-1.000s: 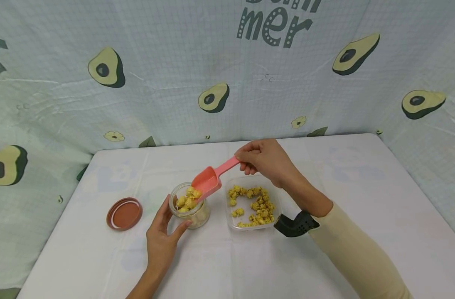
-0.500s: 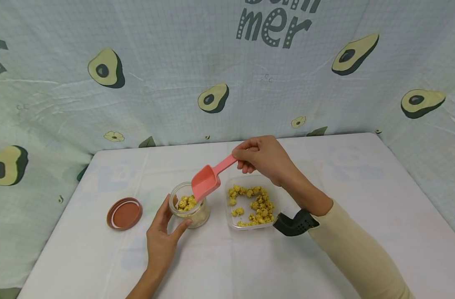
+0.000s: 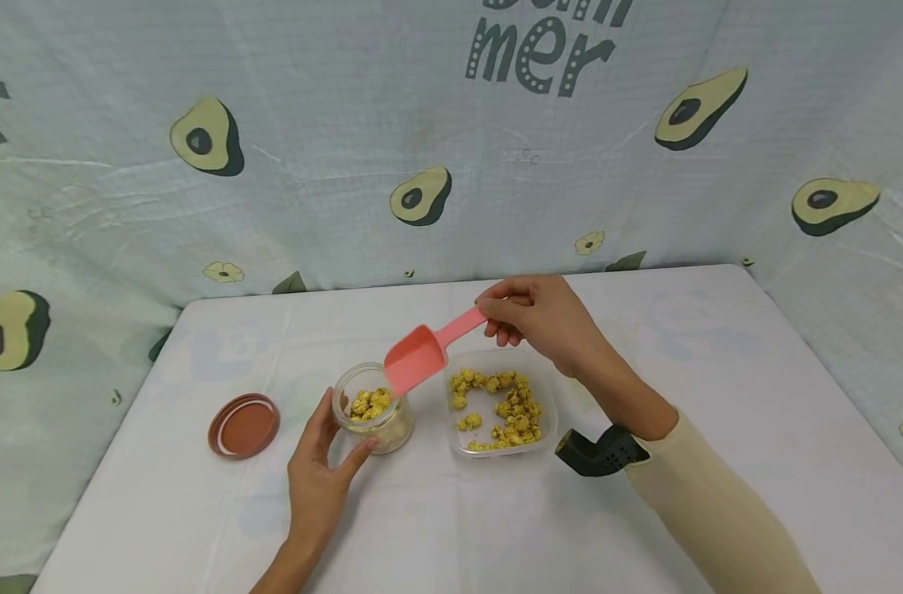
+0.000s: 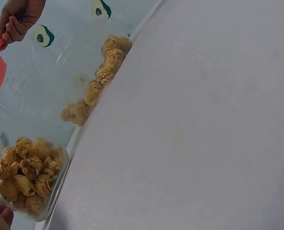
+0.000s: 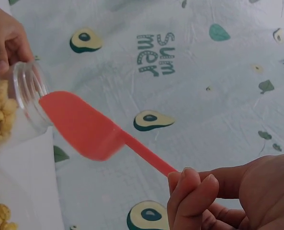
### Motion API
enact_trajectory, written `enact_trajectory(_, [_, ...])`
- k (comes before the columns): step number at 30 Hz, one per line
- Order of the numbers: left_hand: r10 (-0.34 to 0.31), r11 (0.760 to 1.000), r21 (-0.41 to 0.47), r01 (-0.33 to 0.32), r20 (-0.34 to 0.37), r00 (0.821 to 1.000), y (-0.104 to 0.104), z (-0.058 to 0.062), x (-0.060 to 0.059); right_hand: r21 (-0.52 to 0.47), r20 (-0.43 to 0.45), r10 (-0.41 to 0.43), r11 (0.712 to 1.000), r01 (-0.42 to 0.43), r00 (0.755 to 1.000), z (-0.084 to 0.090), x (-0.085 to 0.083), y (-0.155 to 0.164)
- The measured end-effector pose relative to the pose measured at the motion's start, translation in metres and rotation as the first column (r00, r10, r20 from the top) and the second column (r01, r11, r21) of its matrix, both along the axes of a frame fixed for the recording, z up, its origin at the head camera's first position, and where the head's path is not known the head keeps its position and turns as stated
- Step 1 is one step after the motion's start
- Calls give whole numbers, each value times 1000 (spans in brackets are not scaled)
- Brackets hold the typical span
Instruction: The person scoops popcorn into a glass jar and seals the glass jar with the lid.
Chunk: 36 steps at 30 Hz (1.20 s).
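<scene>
A clear glass jar holding yellow popcorn stands left of the middle of the table. My left hand grips its side, thumb in front and fingers behind. Between the fingertips of my right hand is the handle end of a pink scoop. Its bowl is tilted down, with its tip at the jar's right rim, and no popcorn shows in it. In the right wrist view the scoop reaches the jar's mouth. The left wrist view shows the popcorn through the glass.
Right of the jar sits a shallow clear plastic container with more popcorn. A brown-red lid lies on the white-covered table to the left. A printed avocado cloth hangs behind.
Popcorn that lay at the scoop's tip has dropped into the jar, leaving the scoop bare. Most recently, my right hand has shifted slightly right with the scoop. The left hand stays on the jar.
</scene>
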<state>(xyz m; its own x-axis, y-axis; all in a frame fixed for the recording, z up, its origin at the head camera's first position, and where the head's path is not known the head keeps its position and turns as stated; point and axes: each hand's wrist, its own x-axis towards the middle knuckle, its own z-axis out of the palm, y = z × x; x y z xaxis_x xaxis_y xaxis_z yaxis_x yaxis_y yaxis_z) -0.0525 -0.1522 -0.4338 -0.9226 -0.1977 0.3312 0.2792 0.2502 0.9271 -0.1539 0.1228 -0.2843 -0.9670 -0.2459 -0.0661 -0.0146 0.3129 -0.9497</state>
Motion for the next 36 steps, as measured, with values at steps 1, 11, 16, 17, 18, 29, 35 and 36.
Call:
enact_trajectory(1, [0,1000,0,0,-19,1000,0,0,0,-6,-4,-2,1000,2,1000,0,1,3])
enact_trajectory(11, [33,999,11,-31,-245,969,-1,2,6,16,-23,-29,999,30,999,-4,10,32])
enact_trajectory(16, [88,995,80,-62,-381,921,4,15,13,87,-60,-35,995,40,998,-7,12,40])
enact_trajectory(17, [101,993,91,-70,-411,906,6,17,15,105,-73,-32,994,39,997,-8,12,41])
enact_trajectory(18, [116,991,105,-77,-440,891,7,19,16,121,-88,-26,992,37,996,-8,12,42])
enact_trajectory(29, [-80,995,-98,27,-600,796,41,32,33,233,-224,33,972,20,974,-26,9,44])
enact_trajectory(35, [-273,943,-282,177,-353,895,55,21,32,305,-283,43,951,48,958,-26,10,40])
enact_trajectory(36, [-286,934,-297,197,-297,911,57,17,31,313,-285,45,948,49,957,-26,10,40])
